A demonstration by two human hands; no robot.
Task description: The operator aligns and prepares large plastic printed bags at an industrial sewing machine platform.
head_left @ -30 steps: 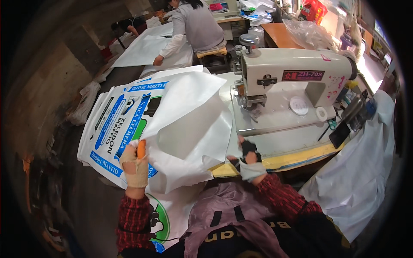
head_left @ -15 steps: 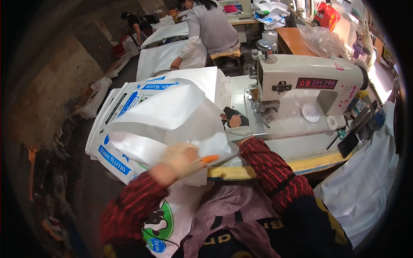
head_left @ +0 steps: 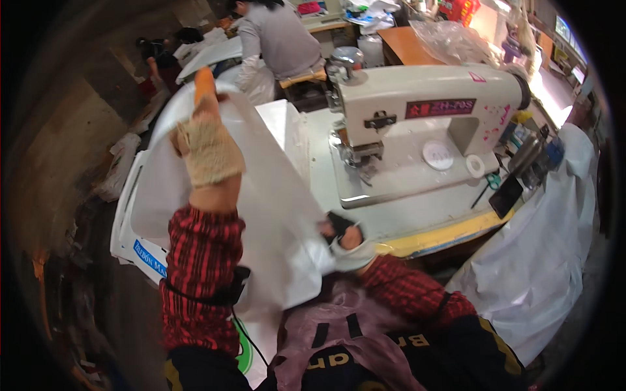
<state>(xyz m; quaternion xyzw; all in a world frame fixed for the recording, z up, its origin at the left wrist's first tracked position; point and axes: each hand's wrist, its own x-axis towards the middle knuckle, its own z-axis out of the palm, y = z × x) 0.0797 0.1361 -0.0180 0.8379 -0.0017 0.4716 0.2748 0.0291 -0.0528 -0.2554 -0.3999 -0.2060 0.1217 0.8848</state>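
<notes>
My left hand (head_left: 207, 140), in a beige glove with an orange finger cover, reaches out over the raised far part of a white sack (head_left: 274, 202). Its orange-covered finger points straight away from me; the other fingers are blurred or hidden. The sack bulges up on both sides of that arm, and its near edge hangs over the table's front. My right hand (head_left: 345, 236), with black wrapping on the fingers and a pale cuff, grips the sack's right edge. Underneath lies a stack of printed white sacks (head_left: 127, 225), mostly covered.
A white sewing machine (head_left: 424, 107) stands on the table (head_left: 398, 228) to the right, with a white spool (head_left: 475, 165), green scissors (head_left: 493, 181) and a dark phone (head_left: 505, 197). White sheeting (head_left: 528, 260) hangs at the right. A co-worker (head_left: 280, 39) sits beyond the table.
My left hand has swung from the near edge up to the far left. The white sack has risen and shifted toward me. My right hand has come slightly nearer and left; the view has turned right.
</notes>
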